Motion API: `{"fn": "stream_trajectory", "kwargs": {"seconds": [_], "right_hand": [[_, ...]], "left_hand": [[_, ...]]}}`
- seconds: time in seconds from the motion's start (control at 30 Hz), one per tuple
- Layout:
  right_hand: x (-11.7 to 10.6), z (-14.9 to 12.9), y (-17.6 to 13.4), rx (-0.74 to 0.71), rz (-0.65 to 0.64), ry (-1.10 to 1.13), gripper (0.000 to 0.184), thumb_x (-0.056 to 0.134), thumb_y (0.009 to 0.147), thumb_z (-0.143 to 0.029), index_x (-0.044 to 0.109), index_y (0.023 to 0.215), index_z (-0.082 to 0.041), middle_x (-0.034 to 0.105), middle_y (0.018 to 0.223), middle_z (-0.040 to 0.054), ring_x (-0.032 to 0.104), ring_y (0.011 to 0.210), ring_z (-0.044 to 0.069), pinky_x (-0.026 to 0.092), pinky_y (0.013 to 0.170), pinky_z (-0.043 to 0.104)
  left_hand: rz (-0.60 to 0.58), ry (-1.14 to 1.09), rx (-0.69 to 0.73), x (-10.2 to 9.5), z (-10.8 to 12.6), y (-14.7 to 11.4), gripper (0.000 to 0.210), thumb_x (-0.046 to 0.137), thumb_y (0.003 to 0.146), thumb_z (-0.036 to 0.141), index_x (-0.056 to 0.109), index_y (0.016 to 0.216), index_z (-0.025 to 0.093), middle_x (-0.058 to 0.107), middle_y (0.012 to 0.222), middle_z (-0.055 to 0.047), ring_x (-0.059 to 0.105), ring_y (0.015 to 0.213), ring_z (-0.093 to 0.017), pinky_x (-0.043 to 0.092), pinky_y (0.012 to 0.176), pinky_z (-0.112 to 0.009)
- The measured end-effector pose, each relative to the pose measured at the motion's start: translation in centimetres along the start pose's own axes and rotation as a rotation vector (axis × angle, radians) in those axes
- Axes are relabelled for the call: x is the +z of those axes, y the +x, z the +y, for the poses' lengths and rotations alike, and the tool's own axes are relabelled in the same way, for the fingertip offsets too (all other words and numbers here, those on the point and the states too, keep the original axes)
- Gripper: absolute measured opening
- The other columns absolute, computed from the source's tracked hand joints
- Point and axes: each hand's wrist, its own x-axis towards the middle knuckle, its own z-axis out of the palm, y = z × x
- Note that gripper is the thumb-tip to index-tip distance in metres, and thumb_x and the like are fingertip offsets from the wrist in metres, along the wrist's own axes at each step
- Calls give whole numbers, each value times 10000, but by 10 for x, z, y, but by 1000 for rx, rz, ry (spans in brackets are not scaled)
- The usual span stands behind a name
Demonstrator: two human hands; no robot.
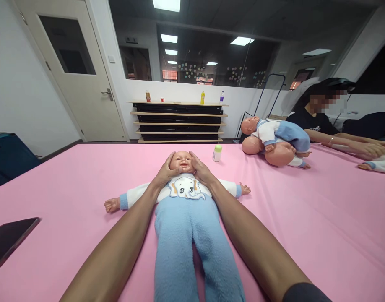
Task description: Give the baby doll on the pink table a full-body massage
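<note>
A baby doll (pixel 188 214) lies on its back on the pink table, arms spread and feet towards me. It wears fleecy light blue trousers and a white top with an elephant face. My left hand (pixel 165 171) cups the left side of its head (pixel 182 160), with the thumb by the chin. On the other side my right hand (pixel 201 170) presses along the cheek, so the head is held between both palms. Just beyond my right hand stands a small white bottle with a green cap (pixel 217 153).
Two more dolls (pixel 276 140) lie piled at the table's far right. Beside them a co-worker (pixel 318 113) reaches towards another doll (pixel 381 166). A dark phone or tablet (pixel 13 239) lies at the left edge. Behind the pink table (pixel 85 180) stands a shelf (pixel 180 113) with bottles.
</note>
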Motion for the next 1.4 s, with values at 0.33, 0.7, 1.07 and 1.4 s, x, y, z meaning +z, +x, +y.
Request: {"fn": "stream_trajectory", "kwargs": {"seconds": [0.33, 0.7, 1.07, 1.4], "right_hand": [[3, -9, -9, 59, -67, 7, 1043, 807, 676, -241, 175, 1500, -346, 387, 1469, 53, 508, 1262, 212, 409, 1093, 419], [0, -3, -2, 12, -21, -34, 787, 688, 811, -393, 274, 1477, -321, 385, 1475, 23, 461, 1305, 190, 390, 1115, 382], [0, -8, -6, 72, -86, 4, 1037, 789, 711, -247, 133, 1509, -339, 378, 1477, 58, 503, 1268, 210, 400, 1102, 414], [2, -7, -8, 38, -50, -42, 946, 766, 741, -304, 199, 1497, -329, 381, 1476, 39, 481, 1289, 202, 401, 1104, 400]], "left_hand": [[-52, -66, -5, -4, 0, 3, 826, 658, 819, 447, 233, 1509, 289, 342, 1473, -75, 428, 1323, -244, 333, 1155, -431], [-40, 66, 35, -3, -2, 1, 1042, 796, 685, 362, 181, 1523, 282, 302, 1488, -97, 411, 1329, -276, 348, 1137, -441], [-58, -40, -2, -4, 0, 3, 882, 694, 790, 427, 212, 1515, 286, 341, 1471, -83, 440, 1311, -249, 363, 1133, -428], [-28, 67, 20, -3, 0, 0, 1052, 810, 666, 333, 197, 1519, 287, 319, 1480, -90, 419, 1321, -279, 369, 1127, -429]]}}
